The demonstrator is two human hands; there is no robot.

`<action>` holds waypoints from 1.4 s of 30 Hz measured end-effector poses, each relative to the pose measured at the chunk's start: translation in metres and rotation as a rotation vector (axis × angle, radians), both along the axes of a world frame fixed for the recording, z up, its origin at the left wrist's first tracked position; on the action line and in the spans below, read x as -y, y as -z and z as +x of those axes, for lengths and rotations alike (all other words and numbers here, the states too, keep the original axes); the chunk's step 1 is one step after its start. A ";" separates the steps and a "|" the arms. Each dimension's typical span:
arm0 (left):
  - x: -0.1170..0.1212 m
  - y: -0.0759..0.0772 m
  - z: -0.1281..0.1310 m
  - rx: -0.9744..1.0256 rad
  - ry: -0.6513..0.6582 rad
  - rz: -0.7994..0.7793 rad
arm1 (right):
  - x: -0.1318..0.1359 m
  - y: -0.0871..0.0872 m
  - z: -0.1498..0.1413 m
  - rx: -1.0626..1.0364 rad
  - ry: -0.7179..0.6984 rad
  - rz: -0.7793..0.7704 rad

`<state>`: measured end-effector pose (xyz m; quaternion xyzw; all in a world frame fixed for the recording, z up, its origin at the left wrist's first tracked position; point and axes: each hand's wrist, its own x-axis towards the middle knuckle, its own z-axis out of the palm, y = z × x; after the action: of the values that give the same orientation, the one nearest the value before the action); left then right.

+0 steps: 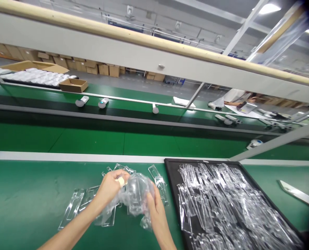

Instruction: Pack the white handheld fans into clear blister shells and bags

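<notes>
Between my two hands is a crumpled clear plastic bag [137, 191], with clear shapes faintly visible inside it. My left hand [115, 182] pinches its upper left side, and a pale wrap or tape shows on one finger. On the right side of the bag, my right hand [154, 205] is closed around the film. Loose clear plastic frames [72, 208] lie on the green table [24, 198] around and under the bag. More clear frames [159, 182] rest just beyond my right hand.
A black tray [173, 187] to the right holds many clear plastic frames [222, 198] in rows. Farther right lies a flat white strip [299, 194]. Behind the white ledge [78, 157] runs a line with white devices [103, 102]. A person [237, 97] works across it.
</notes>
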<state>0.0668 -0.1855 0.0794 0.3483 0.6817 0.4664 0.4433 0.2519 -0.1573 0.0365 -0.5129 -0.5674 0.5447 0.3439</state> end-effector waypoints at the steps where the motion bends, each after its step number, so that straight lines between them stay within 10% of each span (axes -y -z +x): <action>1: 0.003 -0.006 -0.001 -0.017 0.019 -0.003 | -0.004 0.002 0.003 0.026 -0.021 0.010; 13: 0.018 -0.056 -0.021 -0.110 0.071 -0.034 | -0.026 -0.004 0.013 0.115 0.022 0.237; 24: 0.026 -0.057 -0.007 0.085 0.228 0.013 | -0.026 -0.033 0.024 0.107 -0.046 0.357; 35: 0.002 -0.057 0.043 -0.414 0.397 -0.082 | -0.032 -0.052 0.024 -0.039 -0.189 0.221; 42: -0.006 -0.048 0.048 -0.386 0.325 -0.031 | -0.028 -0.051 0.026 -0.214 -0.130 0.104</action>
<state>0.1150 -0.1792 0.1275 0.5289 0.6959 0.3033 0.3794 0.2781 -0.1295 0.0873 -0.3956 -0.5869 0.5874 0.3925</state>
